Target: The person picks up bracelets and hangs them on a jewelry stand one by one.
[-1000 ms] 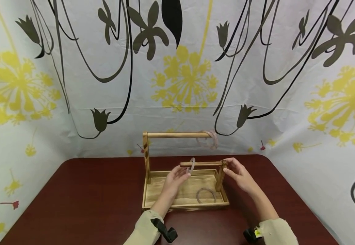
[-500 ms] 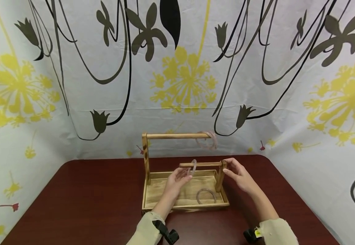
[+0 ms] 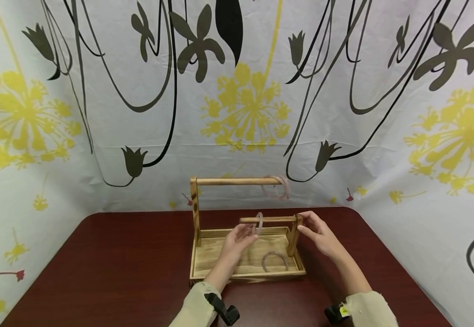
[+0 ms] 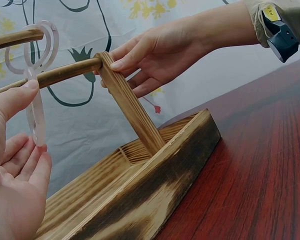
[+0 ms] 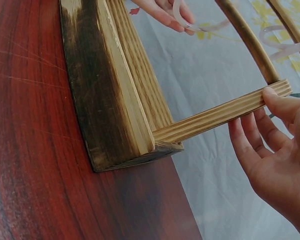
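My left hand [image 3: 233, 243] pinches a pale, translucent bangle [image 4: 37, 117] between thumb and fingers. In the left wrist view the bangle hangs upright around the lower wooden rod [image 3: 277, 220], near its free left end in the head view. This rod juts left from a short post [image 3: 292, 245] on the wooden tray stand [image 3: 245, 275]. My right hand [image 3: 320, 235] holds the top of that post, thumb on the near face and fingers behind it. Another clear bangle [image 3: 263, 263] lies in the tray's right half.
A taller post [image 3: 196, 213] at the tray's left end carries an upper rod [image 3: 237, 181] pointing right. Several pinkish bangles [image 3: 287, 188] hang near that rod's free end. The stand sits on a dark red table [image 3: 138, 263], with a patterned cloth [image 3: 237, 159] behind.
My left hand has slid slightly right along the lower rod with the bangle, mostly in the first half second. The right hand keeps its hold on the post.
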### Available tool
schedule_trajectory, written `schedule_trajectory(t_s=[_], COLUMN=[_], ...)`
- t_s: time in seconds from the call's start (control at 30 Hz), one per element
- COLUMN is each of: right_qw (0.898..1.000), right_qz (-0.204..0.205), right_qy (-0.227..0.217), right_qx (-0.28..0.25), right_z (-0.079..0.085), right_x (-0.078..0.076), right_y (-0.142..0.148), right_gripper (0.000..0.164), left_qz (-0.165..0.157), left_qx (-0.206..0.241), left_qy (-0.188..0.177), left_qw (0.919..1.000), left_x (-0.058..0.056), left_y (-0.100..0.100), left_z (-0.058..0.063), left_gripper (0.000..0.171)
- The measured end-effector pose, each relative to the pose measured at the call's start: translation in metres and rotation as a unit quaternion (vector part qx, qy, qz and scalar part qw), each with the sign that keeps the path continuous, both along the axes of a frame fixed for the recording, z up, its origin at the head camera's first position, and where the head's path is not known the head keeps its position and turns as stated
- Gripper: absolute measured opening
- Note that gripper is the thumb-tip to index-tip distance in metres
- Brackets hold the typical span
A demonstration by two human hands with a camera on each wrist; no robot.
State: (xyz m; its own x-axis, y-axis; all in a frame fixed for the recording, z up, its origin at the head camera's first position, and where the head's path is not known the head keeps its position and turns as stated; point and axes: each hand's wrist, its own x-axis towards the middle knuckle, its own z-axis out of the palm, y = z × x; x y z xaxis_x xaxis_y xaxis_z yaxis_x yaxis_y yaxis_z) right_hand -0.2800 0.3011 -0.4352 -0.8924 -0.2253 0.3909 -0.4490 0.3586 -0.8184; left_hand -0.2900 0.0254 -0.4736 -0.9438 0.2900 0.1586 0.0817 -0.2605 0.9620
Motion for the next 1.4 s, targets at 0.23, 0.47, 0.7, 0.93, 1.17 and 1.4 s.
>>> schedule_trajectory(t_s=[0.23, 0.47, 0.7, 0.93, 1.17, 1.4], right_qw=[1.000, 1.000, 1.000, 1.000, 1.000, 1.000], right_qz=[0.001, 0.010, -0.006, 0.005, 0.004, -0.002], right_qy=[-0.003, 0.004, -0.009, -0.002, 0.002, 0.007], right_qx=[-0.003, -0.007, -0.002, -0.003, -0.006, -0.002], right_z=[0.003, 0.001, 0.002, 0.001, 0.000, -0.002], right_x=[0.001, 0.001, 0.000, 0.002, 0.002, 0.002], right_y=[-0.001, -0.001, 0.001, 0.000, -0.001, 0.000], right_gripper=[0.029, 0.028, 0.027, 0.029, 0.029, 0.028], left_qz=[-0.014, -0.001, -0.010, -0.015, -0.029, -0.042], left_qx=[0.019, 0.013, 0.025, 0.020, 0.022, -0.034], left_qy=[0.001, 0.004, 0.007, 0.012, 0.008, 0.022], left_qw=[0.9997, 0.9999, 0.9996, 0.9996, 0.9993, 0.9983], left_x=[-0.002, -0.002, -0.003, -0.003, -0.001, 0.005], left_y=[-0.004, -0.010, -0.016, -0.019, -0.024, -0.033], left_z=[-0.001, -0.003, -0.004, -0.006, -0.006, -0.002], left_gripper=[0.054, 0.058, 0.062, 0.061, 0.056, 0.054])
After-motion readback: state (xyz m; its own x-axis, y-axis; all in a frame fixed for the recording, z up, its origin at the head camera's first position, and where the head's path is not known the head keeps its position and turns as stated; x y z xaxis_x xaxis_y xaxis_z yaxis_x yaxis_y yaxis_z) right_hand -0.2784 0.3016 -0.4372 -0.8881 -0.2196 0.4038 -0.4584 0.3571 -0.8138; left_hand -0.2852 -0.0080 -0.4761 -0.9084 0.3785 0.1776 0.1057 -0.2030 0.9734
